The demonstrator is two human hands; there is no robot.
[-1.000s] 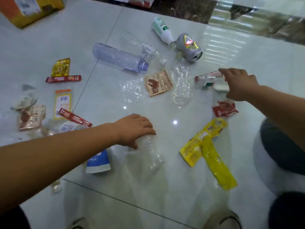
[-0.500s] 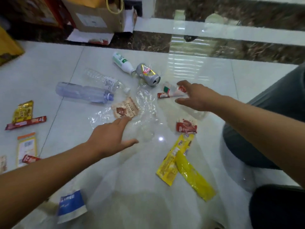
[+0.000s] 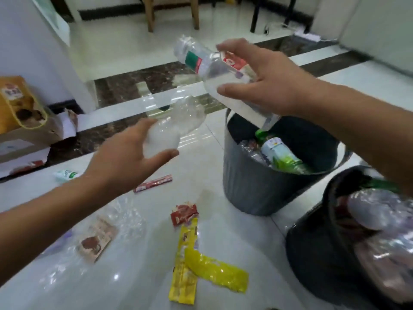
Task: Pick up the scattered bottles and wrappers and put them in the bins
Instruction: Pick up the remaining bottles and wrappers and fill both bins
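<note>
Both bottles have left the floor [image 3: 257, 238] since a second ago; you are at the drop stage. Your right hand [image 3: 274, 86] curls round the labelled bottle [image 3: 212, 66], grey bin [image 3: 252, 186] directly below it. Your left hand [image 3: 125, 159] grips the crumpled clear bottle [image 3: 178, 124], bin to its right.

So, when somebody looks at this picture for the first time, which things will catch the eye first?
First the right hand, which holds a clear bottle with a red and green label tilted over the grey bin, which already has bottles in it. Next, the left hand grips a crumpled clear bottle to the left of that bin. On the white floor in front lie two bright yellow wrappers.
</note>
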